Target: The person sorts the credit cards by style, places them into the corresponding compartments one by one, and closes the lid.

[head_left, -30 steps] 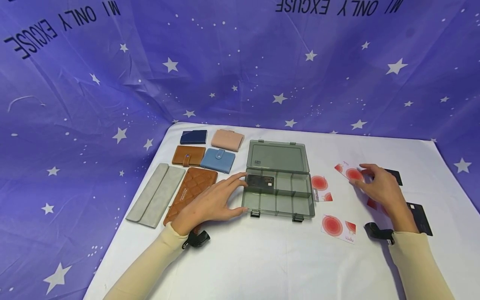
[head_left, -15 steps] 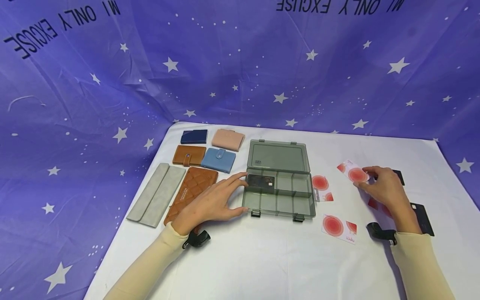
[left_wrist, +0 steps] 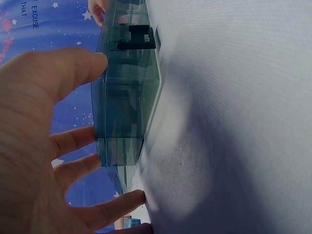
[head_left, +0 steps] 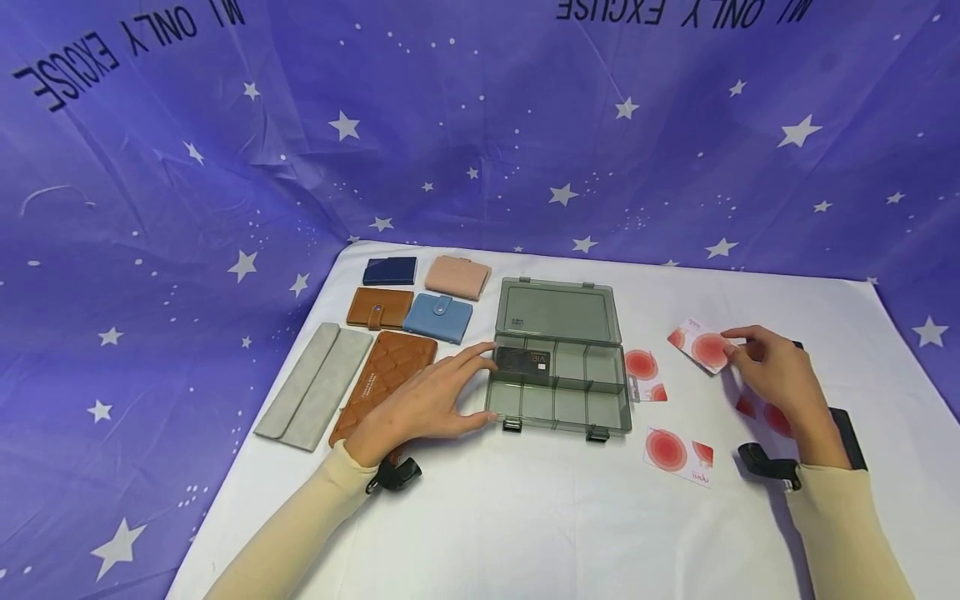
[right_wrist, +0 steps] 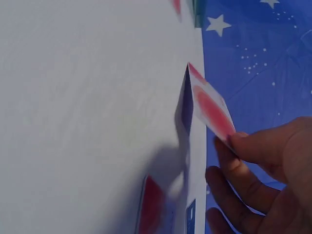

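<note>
Red-printed card tilted; long axis points leftward from right grip.

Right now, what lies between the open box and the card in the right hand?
In the head view, another card with a red circle lies there, beside the box.

Plain wrist-length cream fabric left sleeve, matching cream fabric right sleeve; small rounded black left wrist device, similar black right wrist device.
</note>
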{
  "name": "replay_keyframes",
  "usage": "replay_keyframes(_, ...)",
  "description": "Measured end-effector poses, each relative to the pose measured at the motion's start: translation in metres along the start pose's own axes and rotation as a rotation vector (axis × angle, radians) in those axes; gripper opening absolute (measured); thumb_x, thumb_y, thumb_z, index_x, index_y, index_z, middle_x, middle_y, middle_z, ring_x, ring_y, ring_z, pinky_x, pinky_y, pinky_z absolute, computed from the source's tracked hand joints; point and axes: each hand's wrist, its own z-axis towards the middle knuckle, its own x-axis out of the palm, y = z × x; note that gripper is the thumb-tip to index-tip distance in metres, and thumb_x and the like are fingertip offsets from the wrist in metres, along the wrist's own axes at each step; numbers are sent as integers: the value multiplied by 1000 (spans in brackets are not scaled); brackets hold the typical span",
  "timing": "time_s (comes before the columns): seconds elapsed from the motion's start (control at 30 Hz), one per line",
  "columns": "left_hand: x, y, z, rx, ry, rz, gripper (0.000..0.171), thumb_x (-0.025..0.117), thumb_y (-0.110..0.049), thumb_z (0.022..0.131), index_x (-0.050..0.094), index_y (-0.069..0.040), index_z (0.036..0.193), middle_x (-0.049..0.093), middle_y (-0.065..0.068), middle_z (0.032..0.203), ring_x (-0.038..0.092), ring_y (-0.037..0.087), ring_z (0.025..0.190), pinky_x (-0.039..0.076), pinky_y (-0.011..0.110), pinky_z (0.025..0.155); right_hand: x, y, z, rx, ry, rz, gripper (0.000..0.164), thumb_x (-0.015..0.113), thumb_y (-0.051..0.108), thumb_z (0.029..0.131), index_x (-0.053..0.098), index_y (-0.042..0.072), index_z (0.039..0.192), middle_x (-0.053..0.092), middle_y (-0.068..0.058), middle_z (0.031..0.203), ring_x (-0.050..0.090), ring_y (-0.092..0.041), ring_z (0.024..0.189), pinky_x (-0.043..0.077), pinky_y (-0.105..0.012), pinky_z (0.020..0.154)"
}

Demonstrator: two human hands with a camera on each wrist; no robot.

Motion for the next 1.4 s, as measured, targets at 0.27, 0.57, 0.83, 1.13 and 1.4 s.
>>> replay_keyframes(0.27,0,0,0,-17,10,7,62,76,-54,96,60,-18,144,36,0,173,57,30,142,50,53,111,-3,30,-6,-69,-155,93,36,67,31,107,71,7,134,77,-25,111,71,-16,97,46,-29,80)
replay_keyframes(0.57,-1,1,1,-14,8,16,64,76,-56,96,60,-18,145,35,-1,173,58,30,140,52,52,109,16,86,-20,-243,-207,195,24,75,21,102,75,8,122,79,-15,98,62,14,88,43,-1,83)
replay_keyframes(0.83,-1,2,1,-14,14,27,67,74,-60,96,59,-21,148,34,-3,174,60,31,138,55,53,103,43,129,-36,-380,-105,287,18,75,8,100,75,8,119,79,-8,93,79,-34,90,51,-6,78)
replay_keyframes(1.13,-2,5,0,-2,18,17,65,76,-57,95,60,-21,148,35,-2,174,56,29,143,53,53,107,70,160,-53,-468,41,307,15,76,9,101,72,11,115,77,3,92,76,-17,82,64,-38,79)
replay_keyframes(1.4,-2,5,1,-10,22,12,65,75,-56,95,59,-21,148,35,-2,174,56,29,143,53,53,108,92,179,-60,-503,141,297,15,77,11,100,73,15,114,74,9,88,72,-7,75,59,-29,70)
